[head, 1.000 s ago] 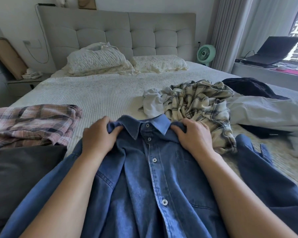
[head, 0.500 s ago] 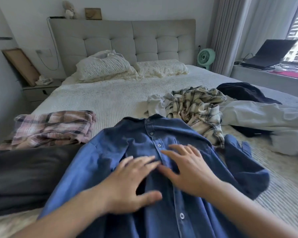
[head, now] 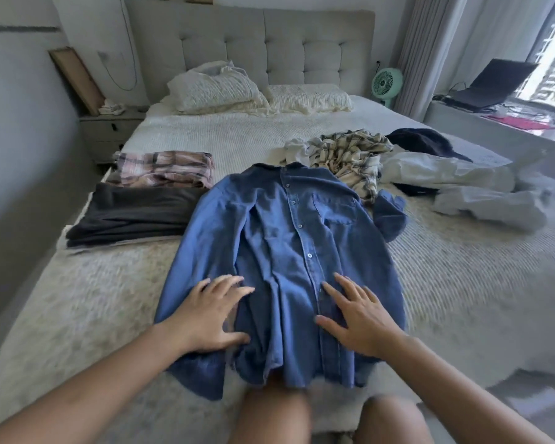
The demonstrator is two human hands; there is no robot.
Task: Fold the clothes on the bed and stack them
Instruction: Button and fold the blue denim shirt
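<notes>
A blue denim shirt (head: 282, 251) lies buttoned and face up on the bed (head: 462, 283), collar away from me. My left hand (head: 209, 312) presses flat on its lower left part, fingers spread. My right hand (head: 356, 315) lies flat on the lower right part beside the button strip. To the left sit a folded dark grey garment (head: 135, 213) and, behind it, a folded pink plaid one (head: 167, 168). A crumpled cream plaid shirt (head: 350, 155), white clothes (head: 455, 177) and a dark garment (head: 426, 142) lie to the right.
Two pillows (head: 218, 88) lean at the tufted headboard. A nightstand (head: 109, 129) stands left of the bed, a green fan (head: 385, 84) at the far right corner. A laptop (head: 491, 84) sits on the window ledge. My knees (head: 276, 411) touch the bed's near edge.
Both hands let go of the collar and slid down the shirt front to its lower part, smoothing it flat. My view pulled back, showing the whole shirt.
</notes>
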